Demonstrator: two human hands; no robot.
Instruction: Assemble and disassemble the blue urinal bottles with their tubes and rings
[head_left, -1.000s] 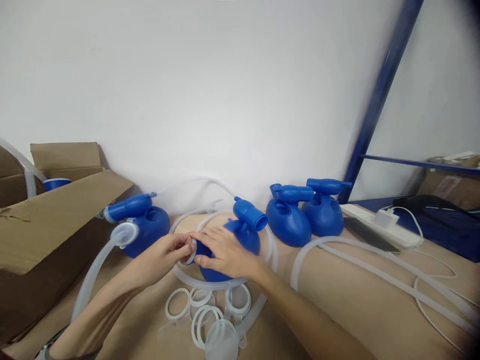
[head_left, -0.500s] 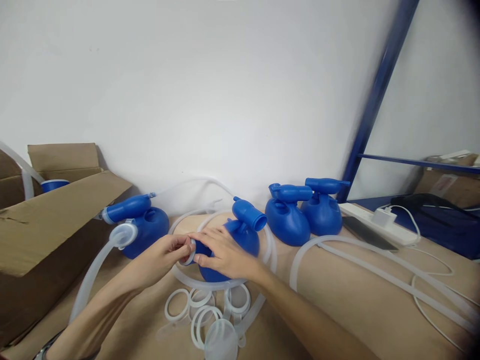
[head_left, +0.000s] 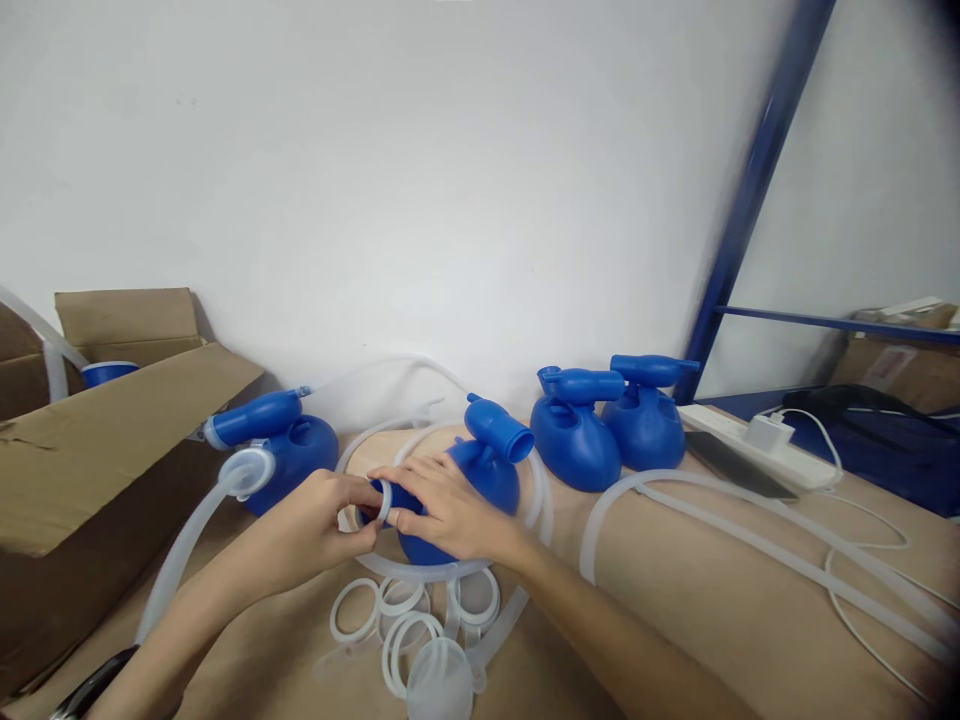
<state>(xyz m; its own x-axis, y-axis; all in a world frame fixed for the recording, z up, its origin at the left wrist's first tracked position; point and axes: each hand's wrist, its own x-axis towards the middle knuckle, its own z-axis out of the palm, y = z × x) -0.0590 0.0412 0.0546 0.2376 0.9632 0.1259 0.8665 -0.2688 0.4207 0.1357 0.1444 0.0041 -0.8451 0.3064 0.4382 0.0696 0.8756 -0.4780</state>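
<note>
In the middle of the table lies a blue plastic bottle point(head_left: 501, 490) with its mouth facing left. A white plastic ring point(head_left: 385, 502) sits around the neck near that mouth. My left hand point(head_left: 319, 520) pinches the ring and mouth edge between thumb and fingers. My right hand point(head_left: 454, 508) is wrapped over the neck, covering much of it. A separate blue bottle-shaped attachment point(head_left: 496, 428) rests on top of the bottle. Clear tubing point(head_left: 544, 510) curls around it. In front lie several white rings point(head_left: 355, 610) and translucent caps point(head_left: 441, 682).
At left stand an open cardboard box point(head_left: 142, 420) and a blue bottle point(head_left: 304, 455) with a capped tube. Two more blue bottles point(head_left: 577, 450) are at back right, near a phone point(head_left: 739, 465) and a white power strip point(head_left: 802, 460). More tubing point(head_left: 675, 478) crosses the right side.
My left hand's fingers have spread around the mouth, its thumb now lower, with more of the ring showing. My right hand stays on the neck.
</note>
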